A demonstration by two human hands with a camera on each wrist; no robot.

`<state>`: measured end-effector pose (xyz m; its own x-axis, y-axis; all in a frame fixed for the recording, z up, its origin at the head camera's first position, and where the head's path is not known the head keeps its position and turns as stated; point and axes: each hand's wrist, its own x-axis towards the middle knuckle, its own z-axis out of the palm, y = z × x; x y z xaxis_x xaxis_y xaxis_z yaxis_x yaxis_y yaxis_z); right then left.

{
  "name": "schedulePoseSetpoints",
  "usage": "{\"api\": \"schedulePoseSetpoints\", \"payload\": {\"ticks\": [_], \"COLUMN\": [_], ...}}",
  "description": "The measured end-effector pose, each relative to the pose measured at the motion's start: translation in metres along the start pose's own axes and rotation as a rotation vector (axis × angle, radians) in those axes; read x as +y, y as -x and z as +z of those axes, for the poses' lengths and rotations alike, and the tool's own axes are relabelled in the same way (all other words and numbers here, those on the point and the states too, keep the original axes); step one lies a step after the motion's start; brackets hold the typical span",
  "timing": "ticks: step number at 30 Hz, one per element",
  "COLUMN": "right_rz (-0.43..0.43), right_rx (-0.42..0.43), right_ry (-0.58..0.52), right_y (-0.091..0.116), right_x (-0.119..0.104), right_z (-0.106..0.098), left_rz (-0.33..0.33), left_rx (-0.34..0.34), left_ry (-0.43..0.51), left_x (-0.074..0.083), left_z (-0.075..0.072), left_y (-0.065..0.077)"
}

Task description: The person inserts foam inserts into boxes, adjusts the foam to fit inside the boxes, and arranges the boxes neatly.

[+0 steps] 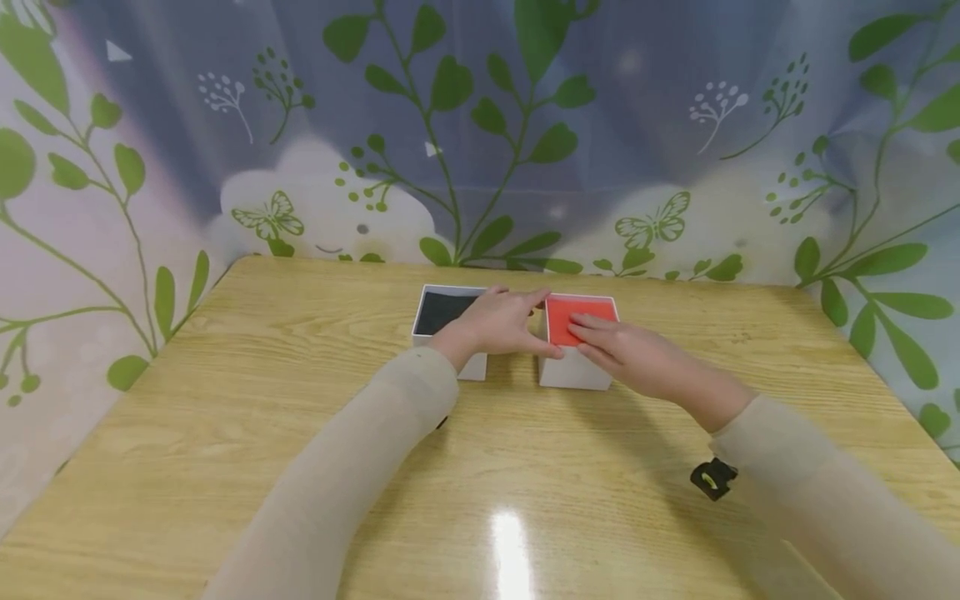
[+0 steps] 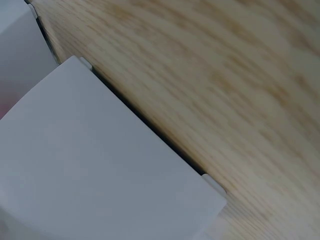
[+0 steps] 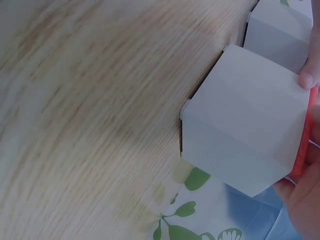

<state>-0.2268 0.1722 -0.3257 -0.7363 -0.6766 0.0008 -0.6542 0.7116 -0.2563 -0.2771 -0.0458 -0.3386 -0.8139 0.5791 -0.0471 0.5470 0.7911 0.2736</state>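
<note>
Two open-topped white boxes stand side by side on the table. The right box [image 1: 576,371] has a flat red layer [image 1: 561,317] at its top; the left box [image 1: 474,367] has a dark layer [image 1: 442,312] inside. My left hand [image 1: 495,323] reaches across the left box and holds the right box by its near and far left corners, thumb at the front rim. With extended fingers, my right hand [image 1: 637,354] presses on the red layer. In the right wrist view, red shows along the rim beside the left thumb [image 3: 306,80]. A white box face [image 2: 100,160] fills much of the left wrist view.
The wooden table [image 1: 300,350] extends around the boxes, with a bright reflection near its front. Behind it hangs a leaf-patterned curtain [image 1: 480,167], which continues along both sides. A small black device [image 1: 714,478] sits at the right wrist.
</note>
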Motion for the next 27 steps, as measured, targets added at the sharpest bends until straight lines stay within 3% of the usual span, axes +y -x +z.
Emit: {"api": "schedulePoseSetpoints", "payload": {"ticks": [9, 16, 23, 27], "right_rz": [-0.065, -0.069, -0.156, -0.155], "right_rx": [0.112, 0.138, 0.158, 0.103], "right_ry": [0.024, 0.051, 0.245, 0.34], "right_y": [-0.002, -0.003, 0.008, 0.016], "right_x": [-0.002, -0.005, -0.014, -0.021], "right_z": [0.004, 0.008, 0.015, 0.016], "left_rz": [-0.001, -0.007, -0.005, -0.005], "left_rx": [0.004, 0.0, 0.001, 0.01], "left_ry": [0.01, 0.016, 0.01, 0.0], "left_x": [0.001, 0.001, 0.002, 0.001], "left_z": [0.0, 0.0, 0.001, 0.001], "left_y": [0.0, 0.001, 0.001, 0.0]}}
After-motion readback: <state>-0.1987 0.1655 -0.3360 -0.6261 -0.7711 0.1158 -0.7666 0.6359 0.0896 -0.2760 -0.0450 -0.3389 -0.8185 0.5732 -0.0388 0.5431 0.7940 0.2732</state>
